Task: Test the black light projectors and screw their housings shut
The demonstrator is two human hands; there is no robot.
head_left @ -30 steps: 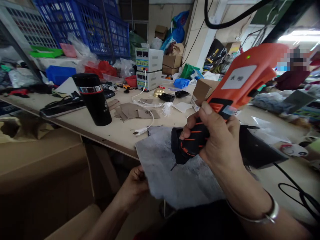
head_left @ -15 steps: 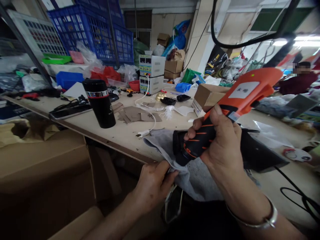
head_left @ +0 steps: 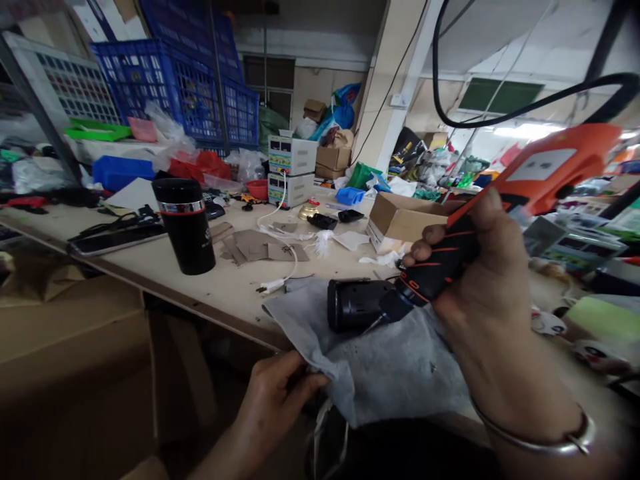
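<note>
My right hand [head_left: 485,293] is wrapped round the grip of an orange and black electric screwdriver [head_left: 555,163], tilted with its bit end pointing down and left. Its thin bit reaches down over a grey cloth [head_left: 400,373] draped at the table edge. On this cloth lies a black plastic housing [head_left: 357,305], just left of the screwdriver's nose; whether the bit touches anything I cannot tell. My left hand [head_left: 273,393] pinches the cloth's near edge between thumb and fingers.
A black tumbler [head_left: 185,230] stands on the table at left, near a phone-like flat device [head_left: 117,240]. Behind the cloth are a white plug cord [head_left: 273,287], brown card pieces [head_left: 253,245] and a small carton [head_left: 400,217]. A large cardboard box [head_left: 75,353] stands at lower left.
The screwdriver and my right hand have moved right and back, uncovering the black housing on the cloth. My left hand still holds the cloth, a little further left and lower in view.
</note>
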